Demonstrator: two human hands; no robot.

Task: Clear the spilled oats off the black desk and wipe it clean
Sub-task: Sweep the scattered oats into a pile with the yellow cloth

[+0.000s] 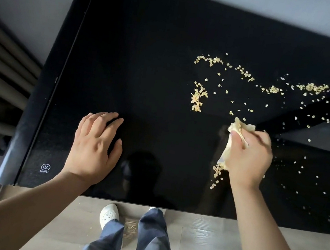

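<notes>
Surface: black desk (148,59), glossy and reflective, seen from above; grey wall behind, wood-grain floor (206,247) below the near edge.
View: head camera, the only one.
Desk marking: small printed certification stamp (45,167) near the front left corner.
Spilled oats (197,96): on the right half of the desk only; loose arcs and short ridges at the far side, single flakes scattered toward the right edge, a small cluster just beside the heel of the right hand.
Left hand (95,147): fingers spread and slightly bent, resting on the bare left-centre of the desk, holding nothing.
Right hand (251,156): fingers curled round a wad of pale cloth (239,127), possibly paper; the wad is low over the desk among the flakes.
Person: blue trousers (152,239) and one white shoe (109,215) visible below the desk edge.
Done, as judged: left half shows no flakes; the ridged lines suggest some gathering.
Left to do, as judged: most oats remain on the desk; collection into one heap, removal, then the full wipe.
Container for the oats: none in view.
</notes>
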